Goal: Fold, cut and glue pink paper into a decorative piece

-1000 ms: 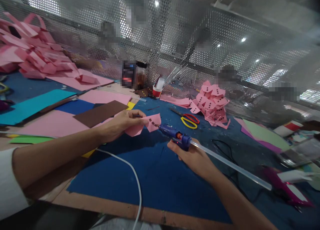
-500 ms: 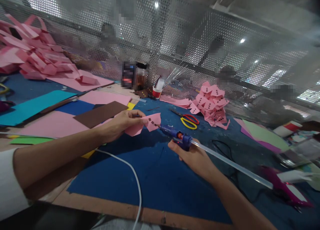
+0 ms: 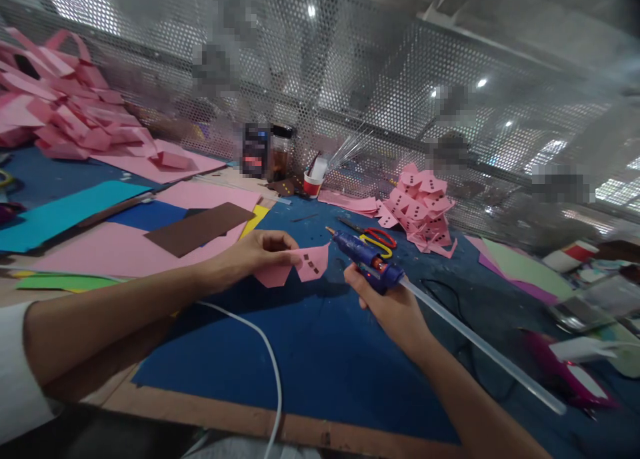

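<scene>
Between the thumb and fingers of my left hand (image 3: 257, 256) is a pink paper piece (image 3: 314, 264) with a notch in its lower edge and a short row of dark brown squares. My right hand (image 3: 395, 306) grips a blue hot glue gun (image 3: 363, 254), its nozzle pointing up and left. A long translucent glue stick (image 3: 480, 342) sticks out of the gun's back end. The nozzle is just above and to the right of the paper, apart from it. Both hands are above the blue work surface (image 3: 310, 366).
Behind the gun lie red-and-yellow-handled scissors (image 3: 377, 239). A pile of dotted pink pieces (image 3: 417, 206) stands at the back right, and folded pink strips (image 3: 75, 106) heap up at the left. A brown sheet (image 3: 200, 227) and a white cable (image 3: 267, 346) lie nearer. A perforated metal screen (image 3: 340, 79) rises behind.
The glue gun's nozzle has left the paper's dark squares and moved up and right, its back end tilting lower. My left hand has shifted slightly right and down with the pink piece.
</scene>
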A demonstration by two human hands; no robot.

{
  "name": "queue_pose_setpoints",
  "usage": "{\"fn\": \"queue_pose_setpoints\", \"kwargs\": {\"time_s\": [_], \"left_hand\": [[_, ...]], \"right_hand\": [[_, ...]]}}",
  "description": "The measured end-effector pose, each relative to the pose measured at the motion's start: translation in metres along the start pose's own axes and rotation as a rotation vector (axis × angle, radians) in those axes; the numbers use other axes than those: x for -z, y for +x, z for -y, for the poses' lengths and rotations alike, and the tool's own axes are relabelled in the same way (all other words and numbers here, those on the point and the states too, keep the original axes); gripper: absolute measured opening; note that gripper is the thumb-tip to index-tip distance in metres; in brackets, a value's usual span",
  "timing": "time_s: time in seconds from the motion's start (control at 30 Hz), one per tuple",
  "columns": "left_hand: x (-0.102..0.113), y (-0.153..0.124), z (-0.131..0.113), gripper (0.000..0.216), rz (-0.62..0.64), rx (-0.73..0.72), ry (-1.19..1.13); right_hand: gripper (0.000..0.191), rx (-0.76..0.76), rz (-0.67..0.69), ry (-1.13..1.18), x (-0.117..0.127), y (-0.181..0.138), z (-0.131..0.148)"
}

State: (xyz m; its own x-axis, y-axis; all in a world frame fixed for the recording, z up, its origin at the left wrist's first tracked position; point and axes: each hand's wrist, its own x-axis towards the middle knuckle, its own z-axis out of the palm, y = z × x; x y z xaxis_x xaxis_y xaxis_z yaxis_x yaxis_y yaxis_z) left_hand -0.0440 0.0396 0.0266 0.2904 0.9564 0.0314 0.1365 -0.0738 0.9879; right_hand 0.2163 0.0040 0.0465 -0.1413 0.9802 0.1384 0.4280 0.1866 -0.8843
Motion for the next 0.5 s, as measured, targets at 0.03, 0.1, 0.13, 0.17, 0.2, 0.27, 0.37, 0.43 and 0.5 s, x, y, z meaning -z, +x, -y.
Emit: {"fn": "queue_pose_setpoints", "kwargs": {"time_s": [0.03, 0.1, 0.13, 0.17, 0.2, 0.27, 0.37, 0.43, 0.5], "left_hand": [[-0.002, -0.001, -0.001, 0.031, 0.024, 0.0, 0.02], [-0.007, -0.004, -0.003, 0.031, 0.065, 0.005, 0.031], [-0.01, -0.005, -0.003, 0.031, 0.083, 0.006, 0.03], [-0.011, -0.006, -0.003, 0.031, 0.099, 0.004, 0.028], [-0.013, -0.006, -0.003, 0.03, 0.113, 0.0, 0.029], [-0.015, -0.007, -0.001, 0.029, 0.138, -0.012, 0.048], [-0.016, -0.008, 0.001, 0.027, 0.164, -0.024, 0.094], [-0.015, -0.008, 0.002, 0.025, 0.172, -0.031, 0.11], [-0.014, -0.008, 0.003, 0.024, 0.179, -0.037, 0.124]], "right_hand": [[0.039, 0.022, -0.018, 0.007, -0.001, 0.001, 0.0], [0.038, 0.072, -0.03, 0.012, -0.002, 0.002, -0.001], [0.038, 0.091, -0.022, 0.011, -0.004, 0.002, -0.001], [0.038, 0.107, -0.006, 0.009, -0.005, 0.002, -0.001], [0.037, 0.125, 0.007, 0.005, -0.006, 0.001, -0.001], [0.034, 0.166, 0.031, -0.013, -0.008, 0.001, 0.001], [0.029, 0.228, 0.043, -0.07, -0.01, 0.0, 0.004], [0.028, 0.243, 0.05, -0.099, -0.01, -0.001, 0.004], [0.028, 0.248, 0.06, -0.114, -0.008, 0.0, 0.003]]}}
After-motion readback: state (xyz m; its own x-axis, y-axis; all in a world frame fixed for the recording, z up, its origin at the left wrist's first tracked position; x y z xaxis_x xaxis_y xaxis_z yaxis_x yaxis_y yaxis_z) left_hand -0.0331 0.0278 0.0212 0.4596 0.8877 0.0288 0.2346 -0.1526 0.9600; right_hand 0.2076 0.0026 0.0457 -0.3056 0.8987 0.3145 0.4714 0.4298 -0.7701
